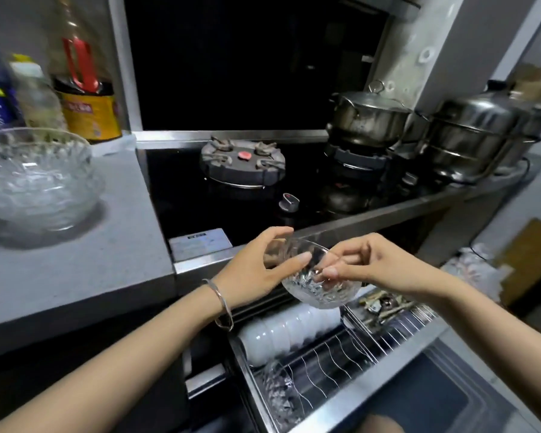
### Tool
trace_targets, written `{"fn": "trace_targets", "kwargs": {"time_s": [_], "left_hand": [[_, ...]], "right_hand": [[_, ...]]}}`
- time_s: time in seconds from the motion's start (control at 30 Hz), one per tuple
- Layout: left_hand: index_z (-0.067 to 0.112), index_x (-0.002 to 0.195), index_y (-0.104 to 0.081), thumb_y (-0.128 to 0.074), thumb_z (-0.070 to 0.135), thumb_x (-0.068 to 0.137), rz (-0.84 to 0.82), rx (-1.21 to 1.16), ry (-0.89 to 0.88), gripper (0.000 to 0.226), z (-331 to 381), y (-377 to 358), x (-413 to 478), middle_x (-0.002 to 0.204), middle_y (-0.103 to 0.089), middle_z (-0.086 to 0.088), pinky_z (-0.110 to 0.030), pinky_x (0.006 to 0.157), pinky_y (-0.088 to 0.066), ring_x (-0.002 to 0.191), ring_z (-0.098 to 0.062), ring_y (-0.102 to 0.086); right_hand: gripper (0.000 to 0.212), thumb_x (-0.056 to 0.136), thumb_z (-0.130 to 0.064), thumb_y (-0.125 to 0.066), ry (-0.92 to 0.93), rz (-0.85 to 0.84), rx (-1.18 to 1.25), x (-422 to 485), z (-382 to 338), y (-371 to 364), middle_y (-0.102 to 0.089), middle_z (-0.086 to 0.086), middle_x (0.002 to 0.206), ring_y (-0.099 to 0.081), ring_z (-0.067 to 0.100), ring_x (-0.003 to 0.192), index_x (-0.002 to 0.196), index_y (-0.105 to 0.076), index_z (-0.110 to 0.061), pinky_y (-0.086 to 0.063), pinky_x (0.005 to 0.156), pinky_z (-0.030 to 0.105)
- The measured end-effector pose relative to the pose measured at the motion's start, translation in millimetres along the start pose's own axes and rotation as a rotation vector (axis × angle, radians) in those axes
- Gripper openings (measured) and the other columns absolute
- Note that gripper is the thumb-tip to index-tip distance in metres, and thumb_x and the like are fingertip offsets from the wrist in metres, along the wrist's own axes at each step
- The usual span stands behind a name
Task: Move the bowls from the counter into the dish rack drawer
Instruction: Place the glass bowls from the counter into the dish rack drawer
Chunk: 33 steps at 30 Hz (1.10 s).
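the left hand (256,270) and right hand (369,264) share one small cut-glass bowl (319,285), each curled partly closed on its rim, thumbs and fingers pinching from opposite sides. the bowl hangs in the air, tilted, above the open dish rack drawer (341,395) and touching nothing else. below it a row of white bowls (288,329) stands on edge in the wire rack, and another glass bowl (278,392) already leans in the front slots. back on the grey counter (107,245) a large glass bowl (35,179) waits, well apart from the hands. the risk, as i judge it, is the handover: smooth glass held only at the rim could slip when one hand lets go, striking the white bowls or the wires. seating it askew could knock the glass bowl beneath.
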<state>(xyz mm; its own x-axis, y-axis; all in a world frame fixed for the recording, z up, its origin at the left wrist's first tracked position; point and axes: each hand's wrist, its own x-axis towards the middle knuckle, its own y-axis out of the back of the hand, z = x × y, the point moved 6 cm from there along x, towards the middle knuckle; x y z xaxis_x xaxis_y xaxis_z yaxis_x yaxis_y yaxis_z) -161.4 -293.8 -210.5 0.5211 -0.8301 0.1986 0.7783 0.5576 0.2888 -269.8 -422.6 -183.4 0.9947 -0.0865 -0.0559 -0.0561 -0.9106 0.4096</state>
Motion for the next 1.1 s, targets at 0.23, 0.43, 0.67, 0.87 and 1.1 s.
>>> {"fn": "trace_targets", "kwargs": {"time_s": [0.23,0.43,0.67,0.87,1.1], "left_hand": [[0.029,0.141,-0.031,-0.057,0.062,0.070,-0.184,0.208,0.079,0.082,-88,-55,-22,0.146,-0.038,0.007,-0.029,0.111,-0.032,0.131,-0.007,-0.039],[0.022,0.146,-0.020,-0.064,0.053,0.079,-0.230,0.512,0.181,0.086,-175,-68,-36,0.155,-0.022,0.001,-0.029,0.116,-0.015,0.142,-0.017,-0.018],[0.026,0.148,0.003,-0.053,0.077,0.068,-0.335,0.712,0.293,0.110,-243,-94,-58,0.158,0.011,0.002,-0.042,0.117,0.011,0.144,-0.018,0.013],[0.024,0.148,0.007,-0.036,0.090,0.057,-0.281,0.827,0.268,0.120,-271,-96,-62,0.158,0.013,-0.001,-0.037,0.114,0.018,0.144,-0.022,0.014],[0.022,0.148,0.004,-0.030,0.096,0.052,-0.239,0.845,0.259,0.126,-277,-95,-61,0.158,0.010,0.001,-0.033,0.112,0.018,0.145,-0.021,0.006]], "right_hand": [[0.021,0.079,-0.022,-0.073,-0.358,0.053,0.177,-15,115,-7,-0.076,0.008,0.096,-0.072,0.011,0.082,0.095,-0.074,-0.008,-0.054,0.065,0.014],[0.036,0.073,-0.025,-0.073,-0.612,0.093,0.288,-3,179,-25,-0.073,0.009,0.084,-0.066,0.014,0.068,0.100,-0.071,-0.003,-0.053,0.056,0.019],[0.030,0.083,-0.025,-0.068,-0.884,0.075,0.217,3,237,-46,-0.070,0.016,0.103,-0.063,0.032,0.093,0.105,-0.067,-0.004,-0.045,0.100,0.052],[0.018,0.089,-0.020,-0.062,-0.980,0.020,0.275,13,272,-65,-0.067,0.006,0.085,-0.062,0.017,0.072,0.101,-0.063,-0.006,-0.054,0.077,0.035],[0.011,0.092,-0.017,-0.058,-1.078,-0.059,0.342,25,303,-84,-0.066,0.000,0.077,-0.057,0.009,0.069,0.091,-0.063,-0.007,-0.047,0.054,0.019]]}}
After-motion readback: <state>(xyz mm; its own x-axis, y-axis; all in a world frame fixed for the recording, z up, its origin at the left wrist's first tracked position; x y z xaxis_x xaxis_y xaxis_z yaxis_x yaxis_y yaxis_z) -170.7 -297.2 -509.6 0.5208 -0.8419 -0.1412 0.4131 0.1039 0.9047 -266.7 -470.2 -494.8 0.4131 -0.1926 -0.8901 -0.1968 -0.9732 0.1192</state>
